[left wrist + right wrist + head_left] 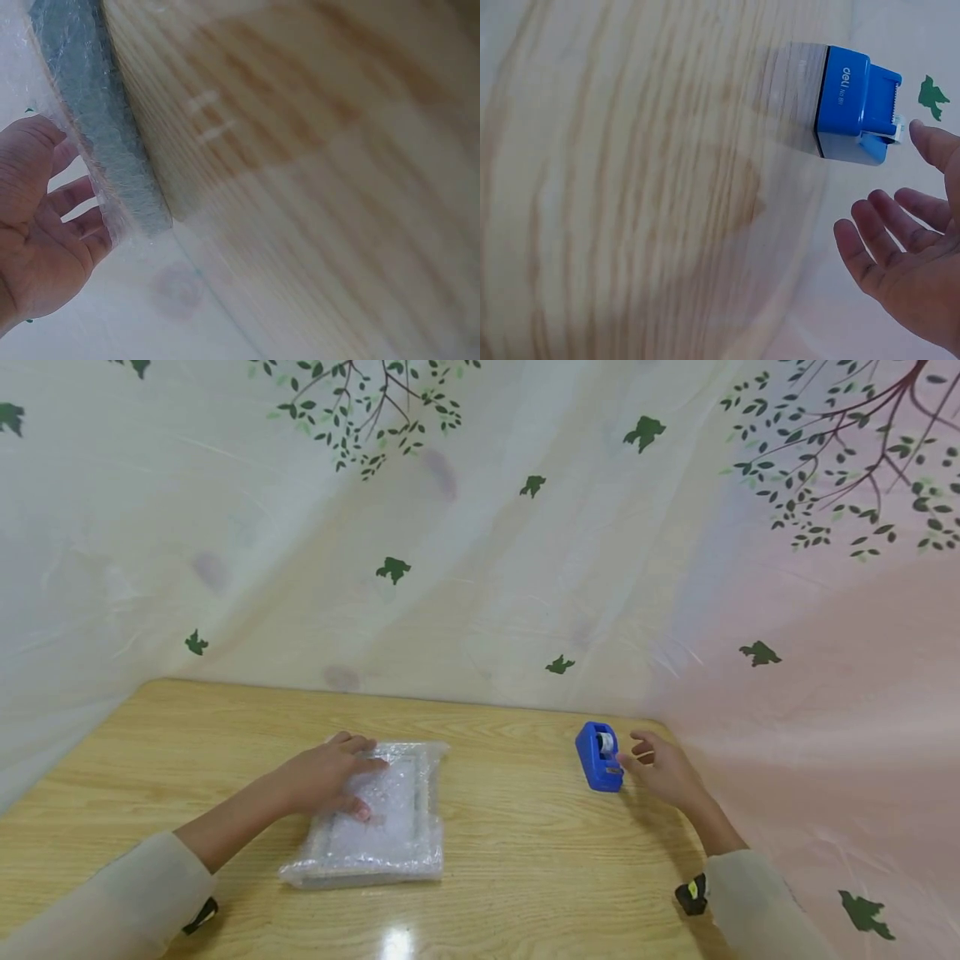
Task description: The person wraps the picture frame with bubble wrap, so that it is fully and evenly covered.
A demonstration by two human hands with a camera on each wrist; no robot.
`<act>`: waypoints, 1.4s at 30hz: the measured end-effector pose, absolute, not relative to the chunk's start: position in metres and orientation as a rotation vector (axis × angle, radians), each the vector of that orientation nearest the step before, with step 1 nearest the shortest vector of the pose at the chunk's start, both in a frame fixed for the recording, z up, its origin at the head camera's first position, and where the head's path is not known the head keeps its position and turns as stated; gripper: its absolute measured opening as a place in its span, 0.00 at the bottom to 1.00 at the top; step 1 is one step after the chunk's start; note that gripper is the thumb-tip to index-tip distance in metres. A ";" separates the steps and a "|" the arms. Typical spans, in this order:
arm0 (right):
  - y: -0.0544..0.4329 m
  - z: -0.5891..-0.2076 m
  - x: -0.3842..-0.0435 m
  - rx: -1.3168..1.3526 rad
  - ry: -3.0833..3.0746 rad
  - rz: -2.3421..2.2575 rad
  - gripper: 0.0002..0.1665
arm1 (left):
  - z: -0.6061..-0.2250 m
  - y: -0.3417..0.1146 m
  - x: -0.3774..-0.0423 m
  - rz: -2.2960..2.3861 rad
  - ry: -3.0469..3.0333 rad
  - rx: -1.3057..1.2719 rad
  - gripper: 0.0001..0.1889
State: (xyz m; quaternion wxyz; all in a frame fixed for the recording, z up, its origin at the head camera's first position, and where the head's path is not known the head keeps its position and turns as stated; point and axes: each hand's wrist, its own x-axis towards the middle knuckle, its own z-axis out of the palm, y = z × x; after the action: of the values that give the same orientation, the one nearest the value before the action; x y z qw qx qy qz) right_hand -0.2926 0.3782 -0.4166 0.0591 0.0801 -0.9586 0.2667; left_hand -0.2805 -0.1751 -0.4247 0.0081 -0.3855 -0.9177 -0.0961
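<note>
A flat, frame-like package in clear bubble wrap [405,852] lies left of the middle of the table. On its upper left part rests my left hand [333,777], fingers and thumb spread across the wrap. The left wrist view shows those fingers against the edge of the bubble wrap [109,142]. A blue tape dispenser [596,758] with a roll in it stands at the right. Beside its cutter end my right hand [663,768] is held with fingers loosely bent and apart. In the right wrist view, the thumb [934,142] is right at the dispenser's [847,101] toothed edge.
The wooden table [510,827] ends at the back and right against a pale hanging sheet [480,593] printed with leaves and birds. Black straps with small devices sit at both sleeve cuffs.
</note>
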 end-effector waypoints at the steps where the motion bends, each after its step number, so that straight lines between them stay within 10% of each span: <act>1: 0.378 -0.417 -0.293 0.239 -2.896 0.825 0.38 | -0.425 -0.175 -0.281 -0.305 -2.867 -1.204 0.38; 7: 0.374 -0.422 -0.298 0.177 -2.846 0.974 0.24 | -0.425 -0.176 -0.281 -0.316 -2.860 -1.207 0.38; 42: 0.345 -0.387 -0.299 -0.379 -2.954 1.704 0.15 | -0.423 -0.175 -0.281 -0.337 -2.886 -1.193 0.40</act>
State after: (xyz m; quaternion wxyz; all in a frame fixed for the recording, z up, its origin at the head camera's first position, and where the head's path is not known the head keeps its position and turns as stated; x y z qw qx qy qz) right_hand -0.2987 0.3445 -0.3867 -0.1440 -0.1092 -0.8520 0.4914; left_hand -0.2810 -0.1751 -0.4234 0.0003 -0.3799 -0.9188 -0.1073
